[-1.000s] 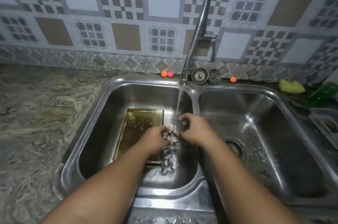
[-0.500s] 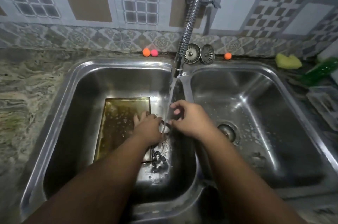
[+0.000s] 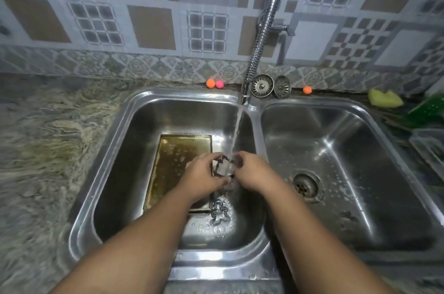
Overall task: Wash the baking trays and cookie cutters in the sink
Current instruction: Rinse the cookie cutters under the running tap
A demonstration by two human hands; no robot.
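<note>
Presently both hands hold one metal cookie cutter [image 3: 222,167] under the running faucet [image 3: 262,36] above the left basin [image 3: 134,149]: left hand [image 3: 204,174] gripping its left edge, right hand [image 3: 252,170] gripping its right. A golden baking tray [image 3: 173,164] lies flat on the basin floor; further cutters [image 3: 219,214] lie just beside its near right corner.

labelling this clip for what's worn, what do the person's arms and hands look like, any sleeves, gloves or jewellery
Both arms are bare from the bottom edge of the picture to the fingers: no sleeves and no gloves. The left hand and the right hand show no watch, bracelet or ring that I can make out, though the fingers are partly hidden and blurred. No markings are visible on either forearm.
</note>
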